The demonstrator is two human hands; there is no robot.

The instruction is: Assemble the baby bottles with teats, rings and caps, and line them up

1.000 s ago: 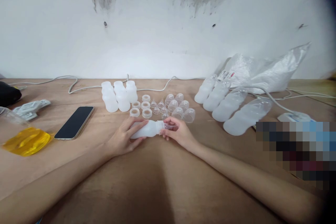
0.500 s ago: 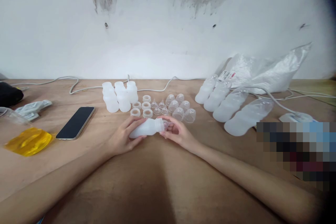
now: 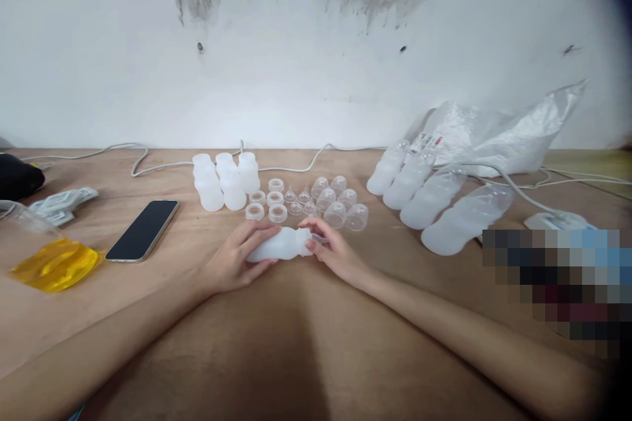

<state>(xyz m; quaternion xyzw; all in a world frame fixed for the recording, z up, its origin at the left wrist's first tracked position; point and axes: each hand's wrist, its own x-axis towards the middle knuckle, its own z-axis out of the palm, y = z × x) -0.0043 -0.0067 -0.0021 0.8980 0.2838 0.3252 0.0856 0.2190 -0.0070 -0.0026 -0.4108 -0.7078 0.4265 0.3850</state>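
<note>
While the left hand (image 3: 237, 254) wraps the body of a frosted baby bottle (image 3: 283, 244), which lies sideways between the hands with its collar (image 3: 303, 241) to the right, the right hand (image 3: 334, 250) pinches that collar, on the near side of the loose rings (image 3: 277, 216) on the table (image 3: 266, 335).

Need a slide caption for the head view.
Left hand grips a bottle sideways, right hand at its neck, with rings, teats and caps behind.
</note>
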